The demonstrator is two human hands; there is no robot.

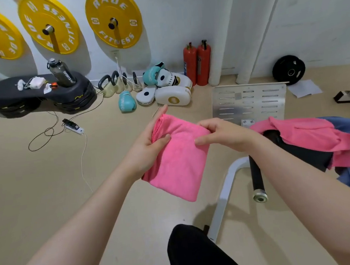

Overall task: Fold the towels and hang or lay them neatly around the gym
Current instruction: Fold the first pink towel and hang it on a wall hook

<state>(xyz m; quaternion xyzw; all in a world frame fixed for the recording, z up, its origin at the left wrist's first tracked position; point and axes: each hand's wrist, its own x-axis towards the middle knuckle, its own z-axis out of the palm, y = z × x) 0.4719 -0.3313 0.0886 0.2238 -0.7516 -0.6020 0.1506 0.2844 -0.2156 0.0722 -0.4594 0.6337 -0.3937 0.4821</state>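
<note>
Two hands share one folded pink microfibre towel (178, 160), held in the air above the beige floor (45, 190) at the centre of our view. Our left hand (149, 144) pinches its edge at 9 o'clock, thumb on top; our right hand (220, 134) curls over the corner at 2 o'clock. We judge the cloth light, soft and limp, so folded edges and corners are the best holds. A second crumpled pink towel (314, 138) drapes the black bench pad (303, 152) at 3 o'clock.
</note>
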